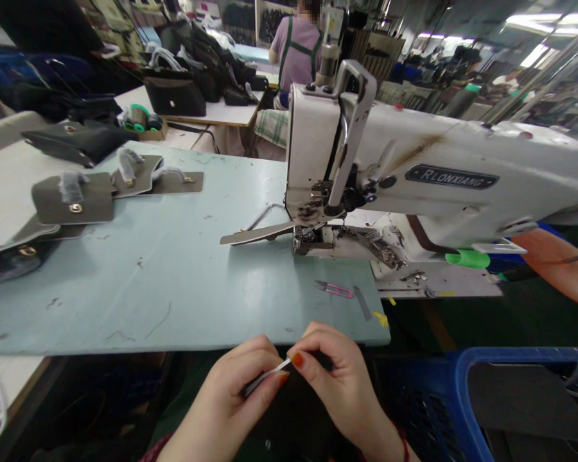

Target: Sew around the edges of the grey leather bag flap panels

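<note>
Left hand (226, 401) and right hand (340, 385) close together, both pinching a thin pale strip (264, 377), pink thread snips (334, 290) on the scuffed pale-blue bench (173, 308)

Bright overhead strip lights (549, 38), glare upper right, soft shadows, edges bowed by wide-angle distortion

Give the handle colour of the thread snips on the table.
Pink: the thread snips show it best in the head view.
</note>
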Demonstrator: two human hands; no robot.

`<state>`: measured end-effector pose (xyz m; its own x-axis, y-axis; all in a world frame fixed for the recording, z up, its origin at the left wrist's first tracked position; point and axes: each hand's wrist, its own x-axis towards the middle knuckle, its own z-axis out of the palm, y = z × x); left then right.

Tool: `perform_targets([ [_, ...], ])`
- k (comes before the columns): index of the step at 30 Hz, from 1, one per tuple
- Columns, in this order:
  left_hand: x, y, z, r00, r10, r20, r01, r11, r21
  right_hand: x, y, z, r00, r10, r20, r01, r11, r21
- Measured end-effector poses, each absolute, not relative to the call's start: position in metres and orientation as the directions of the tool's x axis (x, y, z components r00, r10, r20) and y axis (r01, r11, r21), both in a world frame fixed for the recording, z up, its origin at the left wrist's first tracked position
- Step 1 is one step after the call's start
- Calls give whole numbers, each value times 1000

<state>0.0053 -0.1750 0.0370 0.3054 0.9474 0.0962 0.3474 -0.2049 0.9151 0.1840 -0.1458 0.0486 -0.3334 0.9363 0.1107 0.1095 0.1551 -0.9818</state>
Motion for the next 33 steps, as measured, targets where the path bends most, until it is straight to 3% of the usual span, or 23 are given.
perform_targets([
  [7,-19,-169,65,308,926,220,472,-349,810,161,-135,57,-261,946,192,42,210,-977],
  [11,-56,-172,99,238,871,429,706,-459,539,152,-125,68,-131,947,292,45,300,-953],
  [14,-64,-175,100,317,743,590,766,-567,302,144,-125,64,-318,942,107,-15,108,-994],
  [17,-52,-176,65,365,732,576,730,-609,311,135,-130,41,-430,894,-125,18,-130,-991],
  [20,-30,-188,7,223,899,376,633,-427,646,134,-132,10,-309,935,-173,209,-111,-972],
  [22,-17,-202,-32,36,993,111,403,-117,908,141,-132,-6,-243,958,-150,380,-48,-924],
  [23,-12,-209,-48,-59,996,-72,219,83,972,145,-132,-11,-232,962,-144,441,-28,-897],
  [25,-5,-218,-70,-210,869,-447,-189,413,891,153,-133,-15,-242,958,-154,473,-22,-881],
  [27,-2,-217,-77,-163,731,-663,-492,522,696,159,-133,-12,-294,940,-175,398,-46,-916],
  [29,-3,-208,-72,6,714,-700,-630,546,552,161,-132,-7,-364,911,-195,274,-96,-957],
  [33,-15,-196,-52,326,698,-638,-683,640,351,161,-128,4,-482,847,-225,69,-219,-973],
])
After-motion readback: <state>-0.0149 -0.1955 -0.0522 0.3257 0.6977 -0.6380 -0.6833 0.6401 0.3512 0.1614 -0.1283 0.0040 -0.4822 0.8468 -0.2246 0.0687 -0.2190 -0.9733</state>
